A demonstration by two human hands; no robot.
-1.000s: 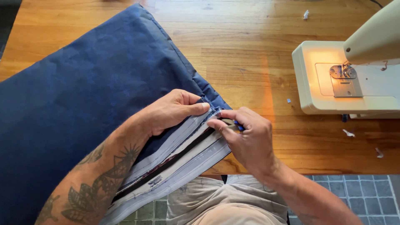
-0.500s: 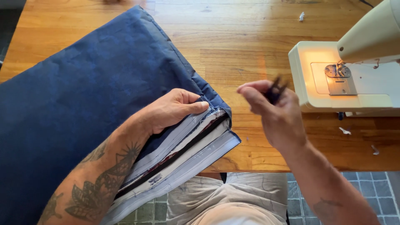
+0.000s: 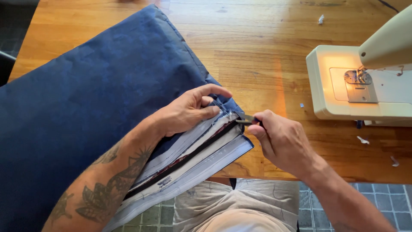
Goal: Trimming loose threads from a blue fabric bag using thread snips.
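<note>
I see my left hand (image 3: pixel 189 112) pressing down on the big navy cushion cover (image 3: pixel 94 107) just left of the frame's centre, fingers curled over the corner where the fabric edges fan open. The thumb and forefinger pinch the blue top layer back, so the white seam allowances (image 3: pixel 195 148) and the dark zipper strip (image 3: pixel 193 154) between them lie exposed.

My right hand (image 3: pixel 281 144) sits just to the right of that corner, closed in a narrow pinch on a small dark tool (image 3: pixel 245 120), a thread snip or seam ripper as far as I can tell; I cannot make out its tip clearly. The tool points left, toward the corner of the seam, and its tip looks to be touching or just short of the fabric edge under my left fingertips.

The long axis of the open seam runs diagonally, from the lower left of the frame up to the centre, ending right at the tool. So the seam lies to the left of and below my right fingers, and the right hand is the nearer one to its end.

The cover rests on a wooden table (image 3: pixel 257 51). A cream sewing machine (image 3: pixel 360 86) stands at the right edge, well apart from both hands, with thread scraps (image 3: pixel 362 140) scattered near it.
</note>
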